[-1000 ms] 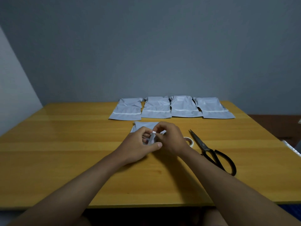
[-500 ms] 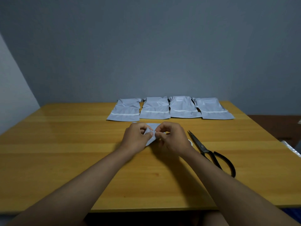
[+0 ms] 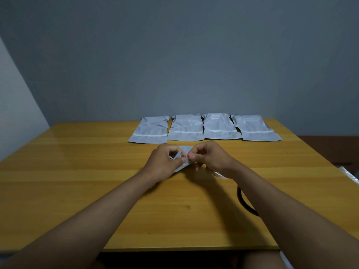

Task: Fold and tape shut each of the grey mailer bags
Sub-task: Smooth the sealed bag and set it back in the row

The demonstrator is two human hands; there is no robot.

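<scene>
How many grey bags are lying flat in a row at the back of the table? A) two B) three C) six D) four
D: four grey mailer bags lie side by side at the far edge of the table: first bag, second bag, third bag and fourth bag, while a fifth is in the hands.

Wooden table (image 3: 77, 191) against grey wall (image 3: 174, 55)

A folded grey mailer bag (image 3: 184, 159) is pinched by the left hand (image 3: 162, 164) and right hand (image 3: 210, 158) above the tabletop (image 3: 77, 181) middle.
</scene>
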